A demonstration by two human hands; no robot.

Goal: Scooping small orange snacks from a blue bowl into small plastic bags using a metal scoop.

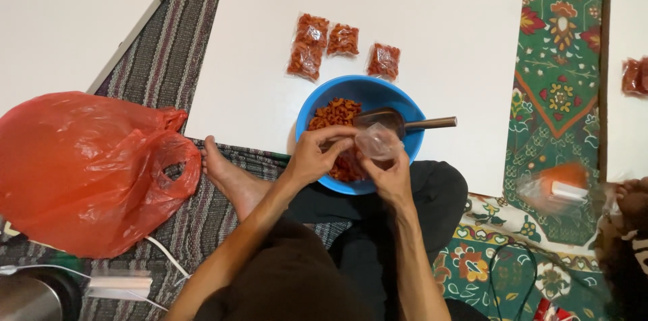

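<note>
A blue bowl (405, 149) of orange-red snack pieces (334, 112) rests against my lap at the edge of a white board (445, 44). Over the bowl both hands hold a small clear plastic pouch (378, 140): my left hand (314, 155) pinches its left edge, my right hand (391, 176) grips it from below. A metal scoop (388, 120) lies in the bowl with its handle pointing right. Three filled snack pouches (343, 39) lie on the board just beyond the bowl.
A big red plastic bag (88, 166) sits on the striped rug at the left. A second white board (67, 10) is at top left, a third (624, 37) at right with another packet. Another person's hand (631, 199) moves blurred at the right.
</note>
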